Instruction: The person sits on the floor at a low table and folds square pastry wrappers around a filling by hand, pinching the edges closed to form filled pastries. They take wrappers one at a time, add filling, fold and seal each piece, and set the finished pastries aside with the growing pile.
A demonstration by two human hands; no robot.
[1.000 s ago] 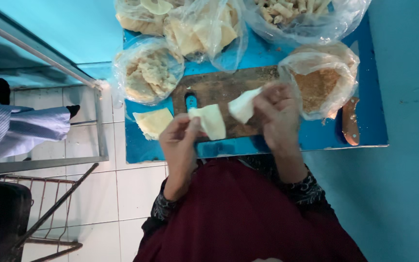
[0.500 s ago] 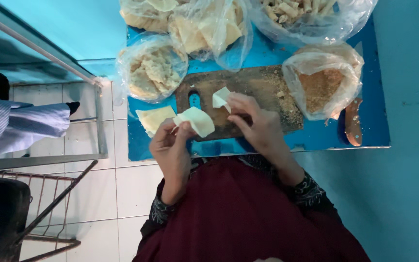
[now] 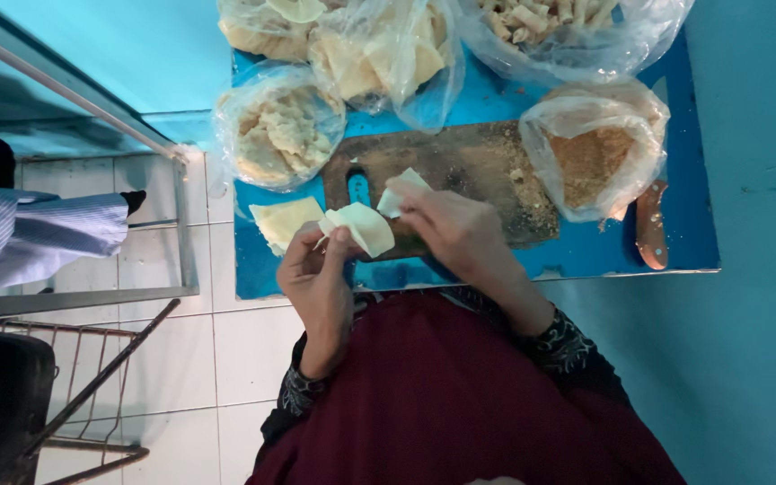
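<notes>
A: Two hands over a blue tray [image 3: 496,99], seen from the head camera. Biggest item in view is that tray, set on a teal surface, crowded with bags.

B: Bags?

A: Four clear plastic ones. Bag of short rolled pieces [image 3: 577,27] at the top right, bag of brown crumbs [image 3: 595,157] below it, bag of pale flat sheets [image 3: 388,54] at top centre, bag of lumpy pale filling [image 3: 276,135] on the left.

B: Work surface?

A: Dark wooden board [image 3: 496,171] mid-tray, dusted with crumbs. Brown knife handle [image 3: 651,224] lies on the tray's right edge.

B: Hands?

A: Left hand [image 3: 316,278] is closed in a pinch on a pale wrapper sheet [image 3: 361,226], thumb on top, held just above the tray's near edge. Right hand [image 3: 460,229] rests over the board, fingers curled onto a second pale sheet [image 3: 399,189]; only a corner of that sheet shows past the fingertips.

B: Anything loose?

A: One more flat sheet [image 3: 285,220] lies on the tray, just left of the pinched one.

B: Outside the tray?

A: Someone's light blue sleeve [image 3: 38,233] far left, over white floor tile.
</notes>
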